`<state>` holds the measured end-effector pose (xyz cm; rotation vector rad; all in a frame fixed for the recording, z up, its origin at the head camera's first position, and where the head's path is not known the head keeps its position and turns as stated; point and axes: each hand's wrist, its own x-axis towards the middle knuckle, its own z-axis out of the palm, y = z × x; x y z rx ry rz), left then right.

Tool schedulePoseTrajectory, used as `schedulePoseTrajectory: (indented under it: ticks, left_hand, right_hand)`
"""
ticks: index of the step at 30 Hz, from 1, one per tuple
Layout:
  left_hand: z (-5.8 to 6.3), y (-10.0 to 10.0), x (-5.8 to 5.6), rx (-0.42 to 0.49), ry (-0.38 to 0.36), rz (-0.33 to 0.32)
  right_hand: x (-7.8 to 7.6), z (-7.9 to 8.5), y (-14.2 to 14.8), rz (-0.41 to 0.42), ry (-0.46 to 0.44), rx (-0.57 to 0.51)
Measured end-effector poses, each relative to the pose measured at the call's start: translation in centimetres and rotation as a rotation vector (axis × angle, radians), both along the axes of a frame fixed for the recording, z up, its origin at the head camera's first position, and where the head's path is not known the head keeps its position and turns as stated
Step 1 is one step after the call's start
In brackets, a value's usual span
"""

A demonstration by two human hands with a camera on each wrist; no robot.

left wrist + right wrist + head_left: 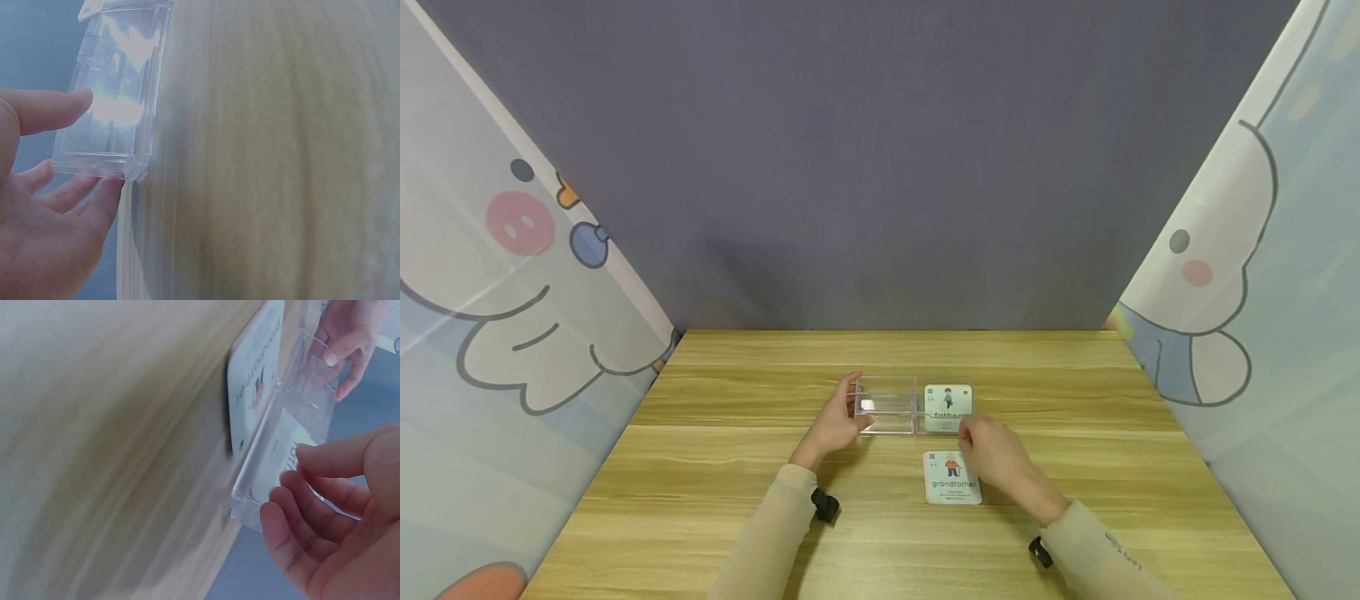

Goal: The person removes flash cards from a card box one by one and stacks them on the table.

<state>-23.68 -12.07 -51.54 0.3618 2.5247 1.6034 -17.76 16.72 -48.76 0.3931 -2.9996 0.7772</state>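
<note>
A clear plastic box [886,407] with two compartments lies on the table. My left hand [835,427] grips its left end; in the left wrist view the thumb [59,109] lies along one side and the fingertips touch the end wall. In the right compartment sits a card [948,407] reading "father". Just over that compartment's near right corner is my right hand [1000,454], its fingers loosely curled, with nothing visible between them in the right wrist view. A "grandfather" card [952,482] lies on the table in front of the box, by the right hand.
The wood-grain table [715,500] runs back to a dark grey wall panel [880,167]. Cartoon-printed curtains [512,333] stand on both sides. A black wrist camera [825,505] is worn on the left wrist, another [1040,552] on the right.
</note>
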Motion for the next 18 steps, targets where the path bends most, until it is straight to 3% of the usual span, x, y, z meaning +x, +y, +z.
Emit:
schedulePoseTrajectory:
  ticks: [11,18]
  left_hand:
    - [0.0,0.0,-0.1,-0.010,0.003,0.004]
    - [0.0,0.0,0.1,-0.017,0.005,-0.003]
  right_hand:
    - [-0.8,1.6,-0.1,0.021,0.096,-0.022]
    - [-1.4,1.7,-0.2,0.033,0.198,-0.015]
